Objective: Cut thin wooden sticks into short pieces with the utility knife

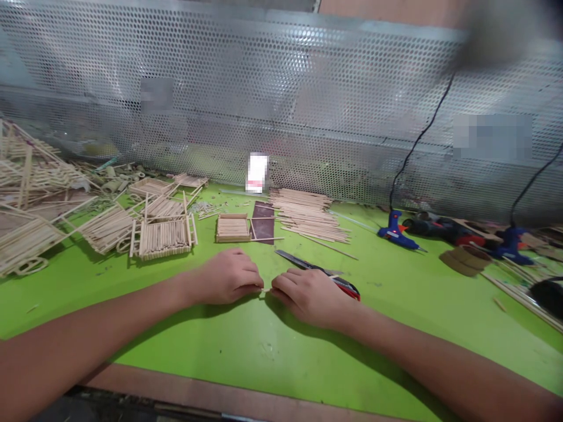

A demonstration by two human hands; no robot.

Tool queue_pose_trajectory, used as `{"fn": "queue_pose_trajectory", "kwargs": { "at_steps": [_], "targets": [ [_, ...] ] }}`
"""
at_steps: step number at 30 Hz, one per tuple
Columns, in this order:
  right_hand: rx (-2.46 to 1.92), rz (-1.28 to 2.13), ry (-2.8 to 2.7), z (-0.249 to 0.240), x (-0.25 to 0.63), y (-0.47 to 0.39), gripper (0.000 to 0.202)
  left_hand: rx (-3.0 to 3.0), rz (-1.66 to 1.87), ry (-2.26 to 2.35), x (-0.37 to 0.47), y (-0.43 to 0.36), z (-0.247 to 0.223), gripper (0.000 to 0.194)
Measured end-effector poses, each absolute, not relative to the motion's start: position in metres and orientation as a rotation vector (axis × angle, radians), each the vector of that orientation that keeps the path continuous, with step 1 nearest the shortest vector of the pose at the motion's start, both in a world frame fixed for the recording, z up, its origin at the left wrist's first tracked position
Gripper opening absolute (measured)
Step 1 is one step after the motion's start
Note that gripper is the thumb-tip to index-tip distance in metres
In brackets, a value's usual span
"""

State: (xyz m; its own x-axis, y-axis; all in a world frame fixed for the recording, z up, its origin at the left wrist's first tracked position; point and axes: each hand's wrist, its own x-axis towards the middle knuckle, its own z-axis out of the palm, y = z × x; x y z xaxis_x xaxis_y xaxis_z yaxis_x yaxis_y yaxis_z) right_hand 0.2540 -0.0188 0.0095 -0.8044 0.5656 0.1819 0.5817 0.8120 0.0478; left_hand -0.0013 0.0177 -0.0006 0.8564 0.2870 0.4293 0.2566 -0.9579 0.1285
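Observation:
My left hand (232, 276) is closed, its fingertips pinching one end of a short thin wooden stick (265, 290). From the other side my right hand (310, 293) pinches the same stick, fingers curled, so that only a small piece shows between the hands. Partly behind my right hand lies a utility knife (294, 258) with a black and red handle. A small stick frame (233, 227) stands beyond my hands, beside a brown strip (263, 225). To its right is a loose pile of thin sticks (308, 214).
Stick-built pieces (162, 239) and a larger heap (30, 170) fill the left side. At the right are a blue glue gun (398, 230), a second blue glue gun (512, 245) and a brown roll (464, 261). A perforated metal screen (211, 82) bounds the green table (229, 346) behind.

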Motion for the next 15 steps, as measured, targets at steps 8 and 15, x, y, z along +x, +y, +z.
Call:
{"fn": "queue_pose_trajectory", "kwargs": {
  "at_steps": [8, 15],
  "targets": [
    [-0.874, -0.136, -2.835, 0.0118, 0.2523, -0.0204, 0.025, 2.982, 0.707, 0.433, 0.0001, 0.0168, -0.0042, 0.017],
    [-0.82, -0.119, -2.848, 0.009, 0.2513, -0.0199, 0.025, 3.02, 0.76, 0.392, 0.0059, 0.0105, -0.0011, 0.02]
  ]
}}
